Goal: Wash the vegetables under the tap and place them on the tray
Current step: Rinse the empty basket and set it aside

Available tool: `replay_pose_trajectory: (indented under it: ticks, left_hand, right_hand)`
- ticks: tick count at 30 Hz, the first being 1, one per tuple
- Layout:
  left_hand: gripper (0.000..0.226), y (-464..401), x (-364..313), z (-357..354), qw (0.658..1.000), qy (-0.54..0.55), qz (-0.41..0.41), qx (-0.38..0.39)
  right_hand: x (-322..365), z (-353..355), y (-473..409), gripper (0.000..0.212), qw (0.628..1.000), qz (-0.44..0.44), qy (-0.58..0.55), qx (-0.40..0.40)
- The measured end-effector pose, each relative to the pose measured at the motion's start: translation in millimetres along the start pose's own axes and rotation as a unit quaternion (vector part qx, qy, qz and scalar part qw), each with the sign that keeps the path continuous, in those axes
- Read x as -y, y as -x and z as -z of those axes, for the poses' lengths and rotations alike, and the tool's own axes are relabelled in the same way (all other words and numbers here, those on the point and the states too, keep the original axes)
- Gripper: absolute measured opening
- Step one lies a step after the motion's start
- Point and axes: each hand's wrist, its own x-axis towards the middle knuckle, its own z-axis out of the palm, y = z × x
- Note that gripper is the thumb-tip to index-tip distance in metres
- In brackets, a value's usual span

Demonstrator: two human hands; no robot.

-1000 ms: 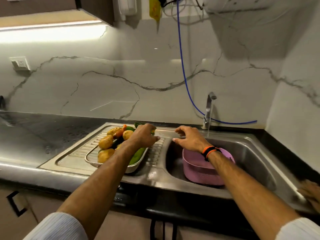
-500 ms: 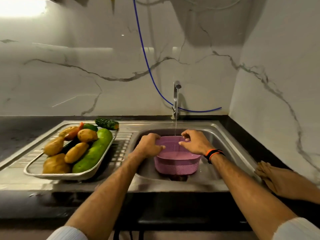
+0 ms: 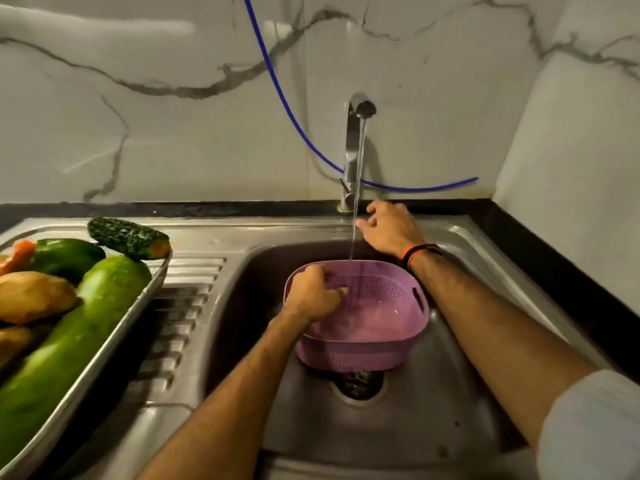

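Single head-worn view, looking forward and down from close above the near edge of the stainless steel sink basin (image 3: 433, 410), facing the far white marble wall (image 3: 173, 116).

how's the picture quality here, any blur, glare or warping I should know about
Head view: dim warm light; wide-angle bends the counter edge and sink; soft glare on the marble wall at top left; left hand on the pink colander slightly motion-blurred; tray vegetables sharp.

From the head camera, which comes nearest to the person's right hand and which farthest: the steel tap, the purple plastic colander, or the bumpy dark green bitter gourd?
From the right hand:
1. Steel tap, just beside its fingers at the sink's back edge.
2. Purple plastic colander, below it in the basin.
3. Bumpy dark green bitter gourd, far left on the tray.
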Motion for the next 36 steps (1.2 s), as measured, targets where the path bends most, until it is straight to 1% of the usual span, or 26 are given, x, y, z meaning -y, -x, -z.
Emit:
replay_pose_trajectory:
  ticks: [3, 5, 7, 8, 9, 11, 12, 13, 15, 18, 22, 24, 25, 27, 29, 31, 33, 34, 36]
  left_hand:
    - [0.027, -7, 0, -4, 1.000, 0.026, -0.011, -0.011]
    - [0.028, -14, 3, -9, 0.999, 0.030, -0.011, -0.014]
    - [0.032, -17, 5, -15, 1.000, 0.021, -0.008, -0.013]
    - [0.033, -18, 7, -17, 1.000, 0.021, -0.007, -0.014]
    - [0.034, -18, 6, -18, 1.000, 0.026, -0.008, -0.013]
    - [0.033, -19, 7, -17, 1.000, 0.030, -0.004, -0.008]
    - [0.033, -19, 7, -16, 0.999, 0.031, 0.002, -0.007]
    - [0.034, -18, 7, -14, 0.999, 0.032, 0.006, -0.008]
    - [0.038, -15, 7, -9, 0.999, 0.030, 0.016, -0.015]
    - [0.040, -9, 9, 0, 0.999, 0.004, 0.020, -0.034]
    - [0.047, 0, 15, 10, 0.995, -0.034, 0.023, -0.096]
    - [0.054, -1, 21, 13, 0.991, -0.051, 0.038, -0.121]
    - [0.059, 1, 23, 14, 0.990, -0.054, 0.054, -0.120]
    - [0.063, 1, 29, 14, 0.989, -0.034, 0.102, -0.104]
    - [0.062, -2, 39, 10, 0.984, 0.005, 0.158, -0.077]
    - [0.063, -8, 49, 3, 0.976, 0.056, 0.202, -0.056]
    - [0.063, -14, 61, -5, 0.962, 0.117, 0.243, -0.043]
    - [0.060, -16, 64, -9, 0.953, 0.155, 0.256, -0.041]
    - [0.056, -14, 68, -18, 0.936, 0.217, 0.276, -0.037]
  right_hand:
    - [18, 2, -26, 0.048, 0.992, 0.019, 0.103, -0.068]
    - [28, -4, -37, 0.051, 0.980, 0.044, 0.161, -0.109]
    - [34, -10, -48, 0.052, 0.967, 0.078, 0.194, -0.142]
    - [34, -11, -53, 0.051, 0.966, 0.078, 0.197, -0.150]
    - [35, -11, -56, 0.051, 0.972, 0.055, 0.170, -0.150]
    - [35, -10, -58, 0.052, 0.990, -0.027, 0.051, -0.128]
    - [33, -10, -56, 0.055, 0.992, -0.056, 0.002, -0.112]
    - [30, -11, -52, 0.058, 0.993, -0.066, -0.016, -0.093]
    - [21, -12, -34, 0.058, 0.996, -0.056, -0.010, -0.062]
    - [5, -8, 1, 0.050, 0.998, -0.042, 0.036, -0.033]
    - [-27, -5, 47, 0.046, 0.991, -0.109, 0.060, 0.041]
    - [-43, -5, 62, 0.058, 0.984, -0.155, 0.058, 0.062]
    - [-51, -4, 70, 0.062, 0.981, -0.175, 0.046, 0.073]
    - [-66, -5, 79, 0.059, 0.971, -0.218, 0.006, 0.100]
    - [-77, -9, 83, 0.056, 0.954, -0.263, -0.085, 0.118]
    - [-86, -18, 85, 0.054, 0.918, -0.314, -0.201, 0.135]
    - [-93, -30, 84, 0.047, 0.885, -0.342, -0.268, 0.167]
    - [-95, -35, 84, 0.047, 0.874, -0.349, -0.288, 0.178]
    - [-100, -45, 85, 0.061, 0.868, -0.358, -0.303, 0.164]
